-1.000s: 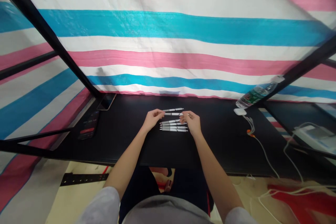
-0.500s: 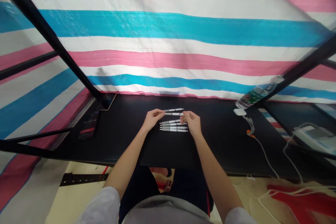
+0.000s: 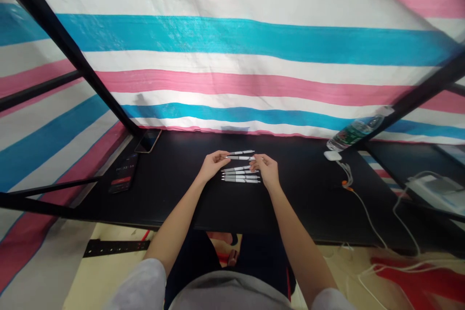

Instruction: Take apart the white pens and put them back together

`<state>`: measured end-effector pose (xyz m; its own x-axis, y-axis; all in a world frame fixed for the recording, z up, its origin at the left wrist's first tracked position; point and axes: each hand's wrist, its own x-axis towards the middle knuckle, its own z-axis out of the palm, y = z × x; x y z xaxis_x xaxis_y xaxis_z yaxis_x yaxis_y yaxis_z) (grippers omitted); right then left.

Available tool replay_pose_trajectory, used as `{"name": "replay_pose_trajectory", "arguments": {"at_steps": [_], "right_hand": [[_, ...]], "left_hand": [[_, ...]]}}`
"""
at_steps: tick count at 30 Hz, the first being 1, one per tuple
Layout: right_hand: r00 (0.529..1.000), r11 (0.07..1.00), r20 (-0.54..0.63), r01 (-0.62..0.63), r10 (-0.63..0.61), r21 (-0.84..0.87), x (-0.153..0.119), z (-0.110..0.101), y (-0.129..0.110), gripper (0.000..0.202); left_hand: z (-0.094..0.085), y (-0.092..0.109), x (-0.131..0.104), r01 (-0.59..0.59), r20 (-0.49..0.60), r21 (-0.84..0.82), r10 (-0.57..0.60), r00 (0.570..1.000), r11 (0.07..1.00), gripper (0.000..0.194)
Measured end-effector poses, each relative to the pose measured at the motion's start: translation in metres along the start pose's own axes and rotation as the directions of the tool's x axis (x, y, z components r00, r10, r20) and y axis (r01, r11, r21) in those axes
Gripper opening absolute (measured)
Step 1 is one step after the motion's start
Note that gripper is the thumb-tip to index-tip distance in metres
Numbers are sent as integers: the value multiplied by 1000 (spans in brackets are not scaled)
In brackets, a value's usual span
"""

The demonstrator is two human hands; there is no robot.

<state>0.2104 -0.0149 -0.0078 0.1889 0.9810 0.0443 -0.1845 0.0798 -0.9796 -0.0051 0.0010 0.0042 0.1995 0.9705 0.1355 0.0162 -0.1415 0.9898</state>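
A white and grey pen [image 3: 241, 158] lies level between my hands, above a group of similar pens. My left hand [image 3: 215, 163] pinches its left end with fingertips pressed together. The right end is in the closed fingers of my right hand [image 3: 265, 166]. Another pen [image 3: 241, 152] lies just beyond the held one. Nearer to me, several pens [image 3: 240, 180] lie side by side on the black table [image 3: 167, 179], with their dark tips to the left; my right fingers cover the right ends of some of them.
At the left are a dark phone [image 3: 124, 173] and a second phone [image 3: 148, 140]. A clear bottle [image 3: 354, 133] leans by the right frame bar, near a white charger [image 3: 332, 155] with cables. A striped sheet [image 3: 232, 38] hangs behind the table.
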Motion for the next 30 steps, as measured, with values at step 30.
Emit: {"name": "replay_pose_trajectory", "arguments": {"at_steps": [30], "right_hand": [[1000,999,11,17,-17,36,1,0,1,39]], "left_hand": [[-1,-5,2,3,5,13,-3,1000,1000,34]]}}
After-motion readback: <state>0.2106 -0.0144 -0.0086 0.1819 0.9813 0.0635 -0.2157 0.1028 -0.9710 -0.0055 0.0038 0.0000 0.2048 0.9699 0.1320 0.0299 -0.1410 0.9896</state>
